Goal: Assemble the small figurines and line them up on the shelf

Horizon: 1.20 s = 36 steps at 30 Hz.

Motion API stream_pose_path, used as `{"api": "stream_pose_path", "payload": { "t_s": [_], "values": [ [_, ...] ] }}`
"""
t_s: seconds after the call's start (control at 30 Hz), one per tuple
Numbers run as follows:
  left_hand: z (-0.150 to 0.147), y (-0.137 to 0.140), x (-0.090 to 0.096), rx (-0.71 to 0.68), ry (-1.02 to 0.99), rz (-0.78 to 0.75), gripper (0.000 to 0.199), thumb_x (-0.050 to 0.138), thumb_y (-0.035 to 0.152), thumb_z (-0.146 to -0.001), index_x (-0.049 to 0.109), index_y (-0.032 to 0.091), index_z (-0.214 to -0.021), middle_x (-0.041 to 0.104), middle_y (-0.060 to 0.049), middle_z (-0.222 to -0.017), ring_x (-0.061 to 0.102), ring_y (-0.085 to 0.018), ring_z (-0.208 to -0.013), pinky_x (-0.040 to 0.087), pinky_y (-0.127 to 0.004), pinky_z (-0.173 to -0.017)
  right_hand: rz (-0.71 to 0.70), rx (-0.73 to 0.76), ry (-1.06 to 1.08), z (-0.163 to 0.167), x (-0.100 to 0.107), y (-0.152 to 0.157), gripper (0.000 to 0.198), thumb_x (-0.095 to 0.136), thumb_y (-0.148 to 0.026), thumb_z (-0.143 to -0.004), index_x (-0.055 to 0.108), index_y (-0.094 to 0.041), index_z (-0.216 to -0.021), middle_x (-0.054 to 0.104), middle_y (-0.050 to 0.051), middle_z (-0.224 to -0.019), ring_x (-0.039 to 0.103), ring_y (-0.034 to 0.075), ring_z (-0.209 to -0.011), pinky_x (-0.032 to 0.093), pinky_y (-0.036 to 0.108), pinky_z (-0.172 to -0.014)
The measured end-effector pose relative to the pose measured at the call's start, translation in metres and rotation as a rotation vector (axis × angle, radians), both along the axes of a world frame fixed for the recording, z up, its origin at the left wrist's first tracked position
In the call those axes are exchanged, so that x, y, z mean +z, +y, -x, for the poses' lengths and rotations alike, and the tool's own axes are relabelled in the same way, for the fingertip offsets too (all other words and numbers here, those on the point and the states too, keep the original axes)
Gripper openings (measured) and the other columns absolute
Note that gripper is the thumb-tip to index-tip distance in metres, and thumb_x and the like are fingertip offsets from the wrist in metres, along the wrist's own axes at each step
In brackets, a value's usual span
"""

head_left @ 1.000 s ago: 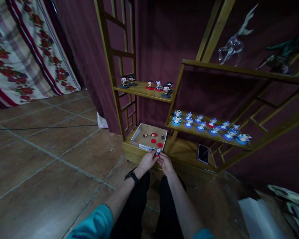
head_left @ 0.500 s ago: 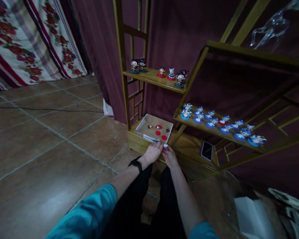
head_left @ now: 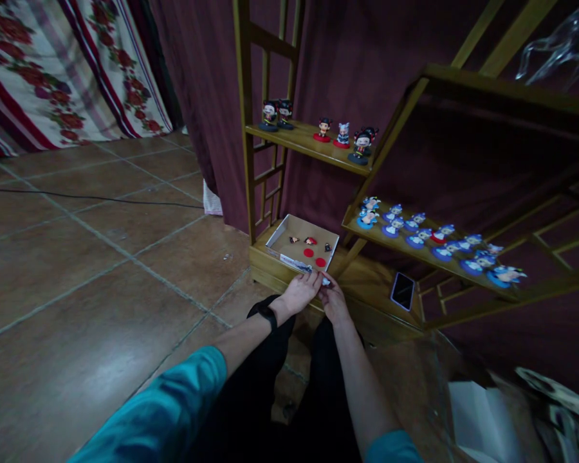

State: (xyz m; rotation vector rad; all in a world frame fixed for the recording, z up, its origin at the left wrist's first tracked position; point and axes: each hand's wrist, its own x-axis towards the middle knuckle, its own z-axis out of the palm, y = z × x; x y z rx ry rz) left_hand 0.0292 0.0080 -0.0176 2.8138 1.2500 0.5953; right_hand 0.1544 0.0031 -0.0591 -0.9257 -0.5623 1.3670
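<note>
In front of the open cardboard box (head_left: 273, 242), my left hand (head_left: 302, 290) and my right hand (head_left: 334, 301) meet, fingers closed together around a small figurine (head_left: 326, 281). Only a whitish bit of it shows between the fingers; the rest is hidden. Inside the box lie two red round bases (head_left: 308, 253) and three small figure parts, one of them a red and black piece (head_left: 311, 241). The box rests on the low bottom board of a wooden shelf (head_left: 270, 270).
Small black-haired figurines (head_left: 361, 146) stand on the upper left shelf. Several blue and white figurines (head_left: 418, 238) line the middle shelf. A phone (head_left: 403, 291) lies on the bottom board at right. A clear glass animal (head_left: 554, 51) is at top right; a white box (head_left: 482, 418) sits on the floor.
The view has shifted slightly. Both hands stay together at the box's front edge with the figurine; the red seen between them earlier is now mostly covered by fingers.
</note>
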Motion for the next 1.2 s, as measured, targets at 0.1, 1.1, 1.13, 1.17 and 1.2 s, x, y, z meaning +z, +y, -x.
{"api": "stream_pose_path", "payload": {
  "t_s": [0.1,1.1,1.13,1.17,1.2],
  "values": [
    [0.001,-0.001,0.003,-0.004,0.099,-0.095,0.041,0.031,0.012,-0.084,0.034,0.011,-0.125,0.047,-0.018,-0.118,0.050,-0.023,-0.102,0.039,-0.034,-0.080,-0.020,0.005,0.010,0.000,0.000,-0.001,0.049,0.052,0.001,-0.050,0.061,-0.024,-0.092,0.067,-0.004,-0.089,0.061,0.008,-0.076,0.049,0.018,-0.065],
    [0.007,-0.001,0.009,-0.048,-0.087,0.128,0.035,0.038,0.019,-0.083,0.043,0.019,-0.118,0.051,-0.011,-0.112,0.053,-0.020,-0.098,0.042,-0.029,-0.078,0.014,-0.007,-0.005,-0.003,0.005,-0.009,0.047,0.052,-0.002,-0.053,0.061,-0.024,-0.093,0.068,-0.002,-0.087,0.061,0.012,-0.077,0.049,0.026,-0.072],
    [0.008,0.001,0.009,-0.051,-0.137,0.164,0.034,0.039,0.020,-0.083,0.045,0.020,-0.117,0.052,-0.010,-0.111,0.053,-0.019,-0.096,0.043,-0.028,-0.078,0.018,0.006,0.003,-0.003,0.006,-0.009,0.046,0.054,-0.003,-0.053,0.061,-0.024,-0.094,0.068,-0.002,-0.086,0.061,0.012,-0.077,0.049,0.027,-0.074],
    [0.009,0.003,0.008,-0.055,-0.191,0.198,0.033,0.041,0.021,-0.083,0.046,0.021,-0.115,0.052,-0.009,-0.110,0.054,-0.018,-0.096,0.043,-0.027,-0.078,0.022,0.016,0.009,-0.003,0.006,-0.009,0.044,0.055,-0.004,-0.054,0.061,-0.024,-0.093,0.068,-0.001,-0.086,0.062,0.012,-0.077,0.049,0.028,-0.075],
    [0.010,0.006,0.007,-0.058,-0.243,0.232,0.032,0.043,0.022,-0.081,0.048,0.021,-0.113,0.053,-0.008,-0.109,0.054,-0.018,-0.095,0.043,-0.027,-0.078,0.026,0.024,0.013,-0.003,0.007,-0.009,0.042,0.057,-0.006,-0.055,0.061,-0.023,-0.093,0.068,-0.001,-0.087,0.062,0.013,-0.078,0.048,0.029,-0.076]
  ]
}}
